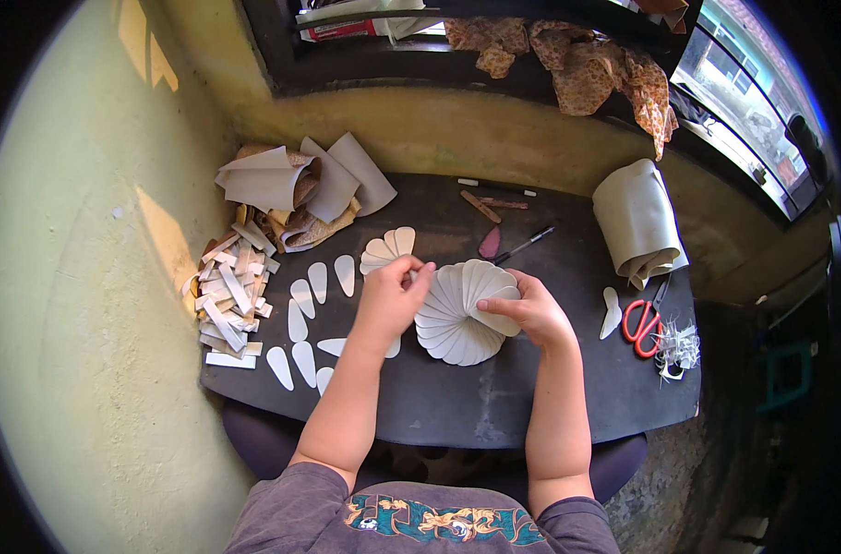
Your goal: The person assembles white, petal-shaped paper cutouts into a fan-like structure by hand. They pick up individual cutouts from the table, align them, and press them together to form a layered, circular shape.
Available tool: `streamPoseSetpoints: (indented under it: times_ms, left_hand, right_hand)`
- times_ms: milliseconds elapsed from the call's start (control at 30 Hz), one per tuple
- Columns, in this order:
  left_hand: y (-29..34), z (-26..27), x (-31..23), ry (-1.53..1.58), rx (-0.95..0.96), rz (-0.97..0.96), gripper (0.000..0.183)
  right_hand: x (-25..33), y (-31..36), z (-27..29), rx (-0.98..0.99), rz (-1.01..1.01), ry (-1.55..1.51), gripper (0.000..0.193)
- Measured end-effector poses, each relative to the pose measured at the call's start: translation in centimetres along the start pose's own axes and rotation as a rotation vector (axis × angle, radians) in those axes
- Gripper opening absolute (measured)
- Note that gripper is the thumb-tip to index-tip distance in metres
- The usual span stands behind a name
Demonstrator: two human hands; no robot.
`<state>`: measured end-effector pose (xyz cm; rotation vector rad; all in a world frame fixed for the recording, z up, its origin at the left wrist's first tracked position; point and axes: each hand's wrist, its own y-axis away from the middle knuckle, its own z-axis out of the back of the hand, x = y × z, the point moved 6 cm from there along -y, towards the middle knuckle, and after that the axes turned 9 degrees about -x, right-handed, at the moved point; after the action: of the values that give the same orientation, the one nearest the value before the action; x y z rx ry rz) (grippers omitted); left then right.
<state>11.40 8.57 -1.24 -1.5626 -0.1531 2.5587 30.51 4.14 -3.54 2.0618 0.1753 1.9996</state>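
Observation:
A round fan of overlapping white teardrop-shaped pieces [450,309] is above the dark table, spread almost into a full circle. My right hand [536,309] grips its right side, the thumb lying on top of the pieces. Beside the fan's left edge, my left hand [395,294] has its fingers pinched together; what they hold, if anything, is hidden. Just beyond the left hand lies a smaller fan of white teardrop pieces [388,246]. Several single teardrop pieces [300,297] lie spread out to the left, some partly covered by my left forearm.
Offcut strips [231,295] and folded sheets [273,180] are heaped on the left. Farther back lie a pen [524,245], a maroon piece [490,243] and a marker [497,187]. Rolled sheet material [635,222], red-handled scissors [642,328] and tangled white threads [679,348] lie right.

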Motion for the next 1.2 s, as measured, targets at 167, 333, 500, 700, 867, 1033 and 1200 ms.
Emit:
streamPoseSetpoints:
  times_ms: [167,333,500,700,867,1033,1200]
  left_hand:
    - [1.0,-1.3,-2.8,-0.063,-0.119,-0.494,0.035]
    - [-0.4,-2.8,-0.2,0.018,0.068,-0.284,0.032]
    - [-0.4,-2.4,0.0,0.076,0.159,-0.111,0.029]
    - [-0.3,-2.7,1.0,0.193,0.212,-0.009,0.026]
    - [-0.3,-3.0,1.6,0.208,0.230,0.049,0.026]
    - [-0.3,-3.2,1.9,0.247,0.256,0.089,0.025]
    - [-0.3,-3.2,1.9,0.274,0.283,0.111,0.026]
  right_hand:
    - [-0.1,-0.1,-0.5,0.025,-0.028,-0.018,0.054]
    - [-0.4,-0.4,-0.4,0.001,-0.045,0.001,0.053]
    - [-0.5,-0.6,-0.2,-0.044,-0.008,0.044,0.053]
    - [-0.4,-0.8,-0.4,-0.045,0.034,0.084,0.053]
    - [-0.6,-0.9,-0.4,-0.044,0.032,0.091,0.053]
    - [-0.3,-0.8,-0.5,-0.046,0.025,0.081,0.055]
    - [-0.4,-0.8,-0.4,-0.045,0.016,0.103,0.056]
